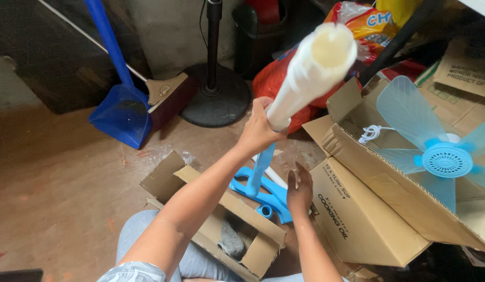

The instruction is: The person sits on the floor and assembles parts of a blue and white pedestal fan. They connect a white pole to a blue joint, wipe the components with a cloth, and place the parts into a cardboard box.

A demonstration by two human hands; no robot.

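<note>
Apparently, a white pole [310, 68] is being seated upright into the blue base [263, 196] on the floor, clamped by the left hand [258, 128]; the right hand [300, 190], open, is steadying the base, which next needs firm downward pressure.

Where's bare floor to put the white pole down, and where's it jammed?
Free: the brown floor left of the small open box, below the blue dustpan. Crowded: right side, with the big carton, fan blade and bags. The left hand grips the white pole; the right hand rests by the blue base.
</note>
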